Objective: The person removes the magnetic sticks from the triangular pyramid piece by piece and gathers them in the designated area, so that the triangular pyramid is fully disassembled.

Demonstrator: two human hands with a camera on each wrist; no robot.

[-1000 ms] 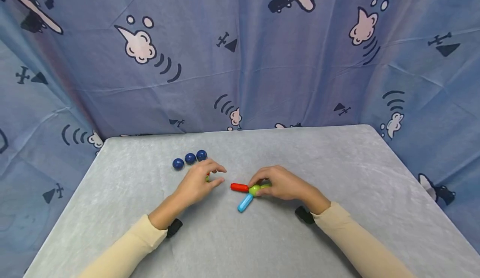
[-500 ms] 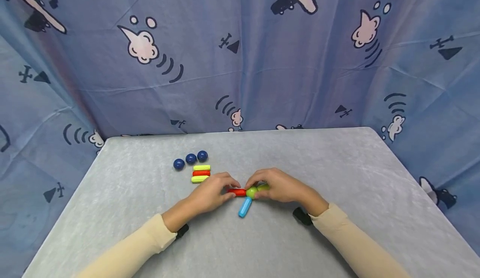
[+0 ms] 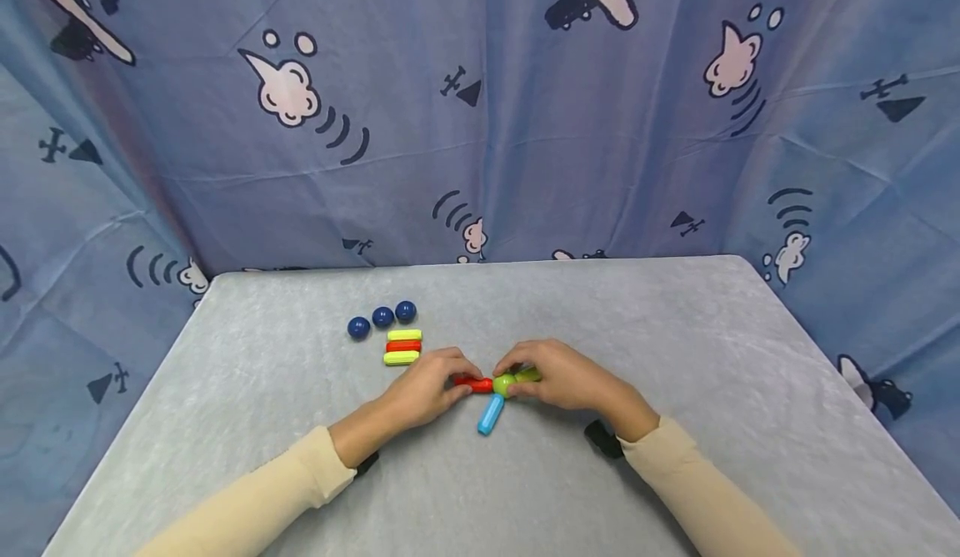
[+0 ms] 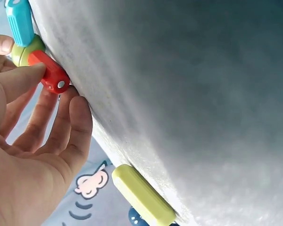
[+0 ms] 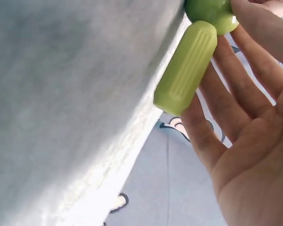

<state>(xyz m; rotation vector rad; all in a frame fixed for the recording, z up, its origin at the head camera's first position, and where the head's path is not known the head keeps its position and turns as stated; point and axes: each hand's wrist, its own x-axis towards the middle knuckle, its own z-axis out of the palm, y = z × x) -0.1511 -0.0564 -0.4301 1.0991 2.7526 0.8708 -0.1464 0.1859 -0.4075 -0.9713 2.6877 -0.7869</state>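
Near the middle of the table, a light blue rod (image 3: 491, 414), a red rod (image 3: 480, 385) and a yellow-green rod (image 5: 186, 68) meet at a green ball (image 3: 504, 385). My left hand (image 3: 429, 386) pinches the red rod between thumb and fingers; its outer end shows in the left wrist view. My right hand (image 3: 561, 375) pinches the ball, with the yellow-green rod lying under its palm side. The light blue rod points toward the table's front, touched by neither hand. Whether each rod is fixed to the ball cannot be seen.
Behind my left hand lie two yellow-green rods (image 3: 402, 358) with a red rod (image 3: 403, 346) between them. Farther back, three dark blue balls (image 3: 383, 317) sit in a slanting row. A patterned blue curtain (image 3: 390, 140) hangs behind the grey table (image 3: 637, 307).
My left hand has moved right and forward from beside the spare rods and now pinches the red rod. The joined pieces have shifted slightly; my right hand keeps its hold on the ball.
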